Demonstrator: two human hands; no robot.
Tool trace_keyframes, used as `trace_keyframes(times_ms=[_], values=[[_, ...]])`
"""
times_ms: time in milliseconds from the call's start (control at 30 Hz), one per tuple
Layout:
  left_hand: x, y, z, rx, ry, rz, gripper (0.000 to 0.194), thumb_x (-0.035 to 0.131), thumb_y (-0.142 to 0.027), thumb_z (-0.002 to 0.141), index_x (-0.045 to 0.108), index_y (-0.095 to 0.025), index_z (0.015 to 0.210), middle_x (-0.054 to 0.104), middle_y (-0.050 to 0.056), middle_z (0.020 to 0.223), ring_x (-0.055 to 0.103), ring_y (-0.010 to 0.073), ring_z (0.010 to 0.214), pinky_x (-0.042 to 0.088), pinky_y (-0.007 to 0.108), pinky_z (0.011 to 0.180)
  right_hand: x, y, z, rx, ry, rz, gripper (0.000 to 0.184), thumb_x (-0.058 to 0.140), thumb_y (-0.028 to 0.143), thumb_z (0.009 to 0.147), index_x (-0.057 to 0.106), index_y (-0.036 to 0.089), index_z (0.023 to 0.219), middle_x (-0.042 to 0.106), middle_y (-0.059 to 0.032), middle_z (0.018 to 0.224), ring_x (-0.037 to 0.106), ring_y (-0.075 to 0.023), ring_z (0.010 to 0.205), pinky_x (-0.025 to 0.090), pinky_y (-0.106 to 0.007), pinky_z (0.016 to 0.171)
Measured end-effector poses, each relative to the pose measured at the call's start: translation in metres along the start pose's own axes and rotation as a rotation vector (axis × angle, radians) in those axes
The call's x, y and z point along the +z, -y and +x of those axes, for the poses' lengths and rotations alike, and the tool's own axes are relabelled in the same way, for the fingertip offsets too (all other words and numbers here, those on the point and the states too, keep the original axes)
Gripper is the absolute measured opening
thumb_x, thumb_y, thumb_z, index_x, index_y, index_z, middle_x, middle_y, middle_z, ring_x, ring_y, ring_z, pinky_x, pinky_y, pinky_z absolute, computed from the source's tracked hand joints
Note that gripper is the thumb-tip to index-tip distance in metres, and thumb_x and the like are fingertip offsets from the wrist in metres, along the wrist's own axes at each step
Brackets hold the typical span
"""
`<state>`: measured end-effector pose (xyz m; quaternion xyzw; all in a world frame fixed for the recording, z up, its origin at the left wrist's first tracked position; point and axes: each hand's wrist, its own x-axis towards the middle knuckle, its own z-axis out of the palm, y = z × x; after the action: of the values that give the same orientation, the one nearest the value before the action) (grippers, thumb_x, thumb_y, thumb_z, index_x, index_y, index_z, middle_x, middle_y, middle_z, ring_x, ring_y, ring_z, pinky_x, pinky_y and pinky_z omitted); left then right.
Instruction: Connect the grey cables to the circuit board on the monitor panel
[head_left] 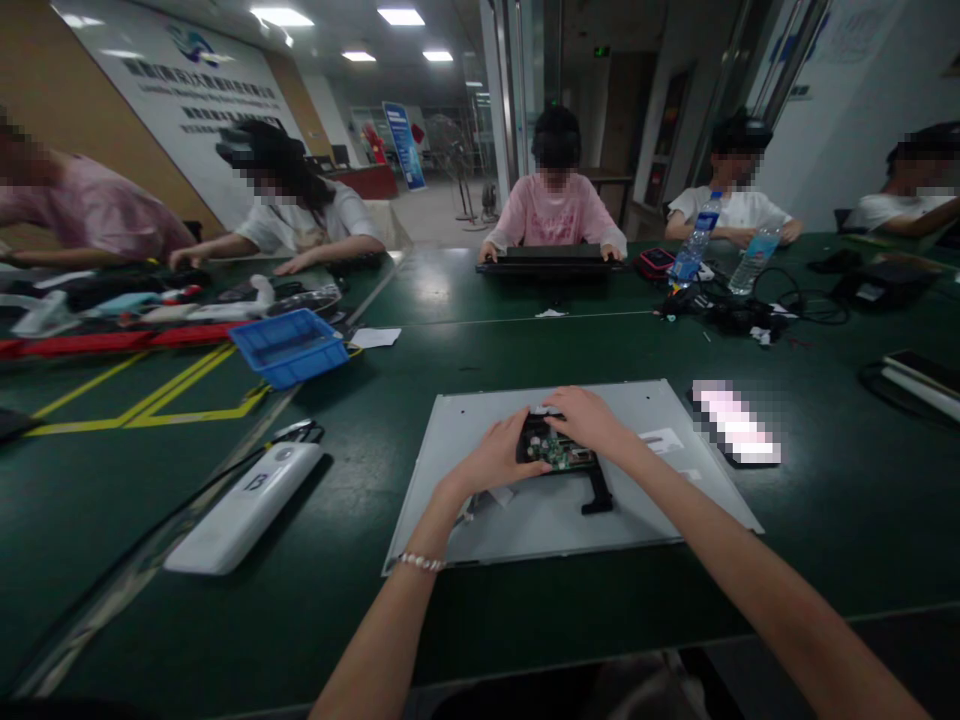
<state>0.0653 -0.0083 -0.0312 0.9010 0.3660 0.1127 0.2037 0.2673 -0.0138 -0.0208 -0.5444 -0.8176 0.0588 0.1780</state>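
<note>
A green circuit board (559,452) in a black frame lies on a flat grey metal panel (480,530) in front of me. My left hand (495,452) grips the left side of the board, thumb along its near edge and fingers toward the far corner. My right hand (589,415) is closed over the far right edge, its fingertips partly hidden. A black hooked arm (598,492) juts from the frame toward me. Beside the left wrist, a thin cable and a clear strip (501,494) rest on the panel.
A white power bank (251,510) with a cable lies at left, behind it a blue basket (292,350). A phone (735,425) sits right of the panel. Water bottles (696,245) and tangled black cables (724,312) stand farther right. Several people sit around the table.
</note>
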Motion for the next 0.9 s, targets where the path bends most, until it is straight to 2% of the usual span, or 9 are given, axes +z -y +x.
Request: trace_keyframes(times_ms=[100, 233, 367, 500, 567, 633, 800, 900], values=[[0.002, 0.002, 0.0, 0.007, -0.004, 0.002, 0.093, 0.061, -0.055, 0.072, 0.019, -0.01, 0.142, 0.033, 0.022, 0.143, 0.032, 0.0318, 0.132, 0.027, 0.046, 0.106, 0.006, 0.005, 0.007, 0.015, 0.02, -0.051, 0.02, 0.052, 0.022, 0.088, 0.067, 0.018, 0.099, 0.067, -0.01, 0.099, 0.058, -0.0211, 0.099, 0.041, -0.027, 0.085], [0.005, 0.004, -0.001, 0.0, -0.009, 0.0, 0.093, 0.06, -0.058, 0.073, 0.019, -0.01, 0.142, 0.032, 0.022, 0.143, 0.031, 0.0321, 0.132, 0.027, 0.048, 0.106, 0.013, 0.004, 0.007, 0.053, 0.017, -0.047, 0.023, 0.046, 0.02, 0.09, 0.069, 0.02, 0.095, 0.068, -0.0087, 0.096, 0.06, -0.0203, 0.095, 0.041, -0.026, 0.081], [0.005, 0.004, -0.002, -0.005, -0.012, 0.005, 0.093, 0.06, -0.057, 0.073, 0.02, -0.009, 0.141, 0.032, 0.023, 0.143, 0.031, 0.0325, 0.132, 0.027, 0.048, 0.106, 0.021, -0.004, 0.003, 0.09, -0.07, 0.066, 0.023, 0.047, 0.02, 0.089, 0.068, 0.02, 0.099, 0.068, -0.0073, 0.099, 0.059, -0.0185, 0.097, 0.041, -0.026, 0.085], [0.004, 0.002, -0.003, -0.022, -0.018, 0.011, 0.091, 0.06, -0.056, 0.073, 0.021, -0.011, 0.141, 0.033, 0.021, 0.143, 0.033, 0.0326, 0.131, 0.029, 0.048, 0.105, 0.027, -0.013, 0.001, 0.159, -0.232, 0.185, 0.023, 0.047, 0.021, 0.088, 0.068, 0.02, 0.097, 0.068, -0.0058, 0.099, 0.06, -0.0175, 0.094, 0.042, -0.028, 0.086], [0.004, 0.002, -0.003, -0.025, -0.022, 0.02, 0.091, 0.06, -0.056, 0.073, 0.021, -0.011, 0.142, 0.034, 0.022, 0.142, 0.033, 0.0327, 0.131, 0.03, 0.048, 0.104, 0.024, -0.019, 0.0, 0.193, -0.287, 0.2, 0.023, 0.047, 0.021, 0.087, 0.068, 0.02, 0.096, 0.068, -0.0053, 0.1, 0.06, -0.0173, 0.093, 0.042, -0.028, 0.086], [0.004, 0.003, -0.003, -0.02, -0.03, 0.026, 0.091, 0.059, -0.056, 0.073, 0.02, -0.011, 0.142, 0.035, 0.022, 0.142, 0.034, 0.0323, 0.13, 0.03, 0.048, 0.104, 0.016, -0.027, -0.003, 0.224, -0.288, 0.175, 0.023, 0.047, 0.02, 0.086, 0.068, 0.02, 0.096, 0.067, -0.0051, 0.1, 0.06, -0.0172, 0.094, 0.042, -0.028, 0.087], [0.006, 0.007, -0.002, -0.015, -0.027, 0.02, 0.092, 0.059, -0.056, 0.074, 0.019, -0.009, 0.142, 0.033, 0.022, 0.142, 0.033, 0.0312, 0.131, 0.029, 0.044, 0.106, -0.009, -0.053, -0.016, 0.296, -0.227, 0.013, 0.024, 0.048, 0.018, 0.084, 0.07, 0.019, 0.095, 0.068, -0.0069, 0.099, 0.061, -0.0195, 0.093, 0.042, -0.028, 0.084], [0.006, 0.005, -0.002, -0.014, -0.018, 0.0, 0.093, 0.059, -0.056, 0.075, 0.016, -0.01, 0.143, 0.032, 0.021, 0.143, 0.032, 0.031, 0.131, 0.027, 0.045, 0.107, -0.015, -0.063, -0.022, 0.305, -0.13, -0.037, 0.024, 0.05, 0.018, 0.083, 0.071, 0.019, 0.095, 0.069, -0.0075, 0.099, 0.061, -0.0206, 0.093, 0.043, -0.028, 0.082]])
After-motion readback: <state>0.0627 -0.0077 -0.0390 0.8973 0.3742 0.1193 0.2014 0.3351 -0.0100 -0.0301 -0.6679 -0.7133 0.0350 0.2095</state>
